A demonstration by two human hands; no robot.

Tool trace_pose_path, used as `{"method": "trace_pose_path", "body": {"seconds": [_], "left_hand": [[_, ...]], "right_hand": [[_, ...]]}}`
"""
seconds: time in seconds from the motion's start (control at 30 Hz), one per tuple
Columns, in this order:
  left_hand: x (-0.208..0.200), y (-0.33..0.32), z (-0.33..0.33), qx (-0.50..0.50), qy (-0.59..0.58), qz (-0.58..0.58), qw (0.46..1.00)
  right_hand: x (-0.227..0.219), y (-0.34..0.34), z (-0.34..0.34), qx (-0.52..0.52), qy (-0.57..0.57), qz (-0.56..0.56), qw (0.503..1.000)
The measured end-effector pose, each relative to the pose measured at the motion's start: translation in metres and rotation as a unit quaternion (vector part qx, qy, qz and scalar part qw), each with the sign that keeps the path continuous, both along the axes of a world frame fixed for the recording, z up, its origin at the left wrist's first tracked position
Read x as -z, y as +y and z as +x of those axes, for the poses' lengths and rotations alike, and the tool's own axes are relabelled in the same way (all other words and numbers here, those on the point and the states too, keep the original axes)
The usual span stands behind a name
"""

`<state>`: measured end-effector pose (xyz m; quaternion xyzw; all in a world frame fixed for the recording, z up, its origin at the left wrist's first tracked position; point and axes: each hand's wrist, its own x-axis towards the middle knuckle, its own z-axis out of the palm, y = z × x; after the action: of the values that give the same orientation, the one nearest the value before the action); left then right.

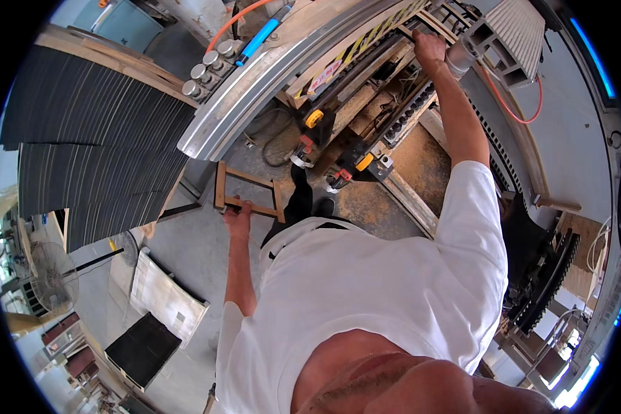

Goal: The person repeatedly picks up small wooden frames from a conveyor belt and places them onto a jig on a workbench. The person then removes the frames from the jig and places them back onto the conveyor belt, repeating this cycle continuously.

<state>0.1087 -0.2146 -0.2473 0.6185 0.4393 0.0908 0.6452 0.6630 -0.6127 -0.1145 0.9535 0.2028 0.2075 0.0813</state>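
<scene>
My left hand (pixel 237 219) is closed round the lower rail of a small wooden frame (pixel 276 196), held low at my left side, above the grey floor. The frame has two uprights joined by two crossbars. My right arm stretches far forward over a long machine bed (pixel 366 96) with metal rails. Out at its far end, my right hand (pixel 429 52) has its fingers curled beside some wooden bars (pixel 437 27) and a grey cylinder (pixel 462 55). What those fingers grip is hidden. Two black clamp heads with yellow knobs (pixel 314 119) sit at the bed's near end.
A tall stack of dark boards (pixel 96 138) stands on the left, with a standing fan (pixel 54 276) behind it. A curved grey machine beam (pixel 255 83) crosses ahead, carrying a blue tube (pixel 259 41). Sawdust (pixel 414 172) lies under the bed. A black cable chain (pixel 490 131) runs along the right.
</scene>
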Motion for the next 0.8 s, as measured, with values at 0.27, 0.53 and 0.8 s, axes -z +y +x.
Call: {"method": "trace_pose_path", "body": {"seconds": [0.27, 0.53, 0.8], "left_hand": [[-0.107, 0.018, -0.011, 0.087, -0.019, 0.295, 0.951], [-0.268, 0.061, -0.068, -0.028, -0.159, 0.221, 0.962], [-0.414, 0.226, -0.115, -0.16, -0.341, 0.252, 0.892]], "right_hand": [[0.016, -0.004, 0.019, 0.043, 0.049, 0.027, 0.998], [-0.037, 0.044, -0.028, 0.08, 0.129, 0.011, 0.988], [-0.12, 0.116, -0.201, -0.168, 0.039, 0.465, 0.868]]}}
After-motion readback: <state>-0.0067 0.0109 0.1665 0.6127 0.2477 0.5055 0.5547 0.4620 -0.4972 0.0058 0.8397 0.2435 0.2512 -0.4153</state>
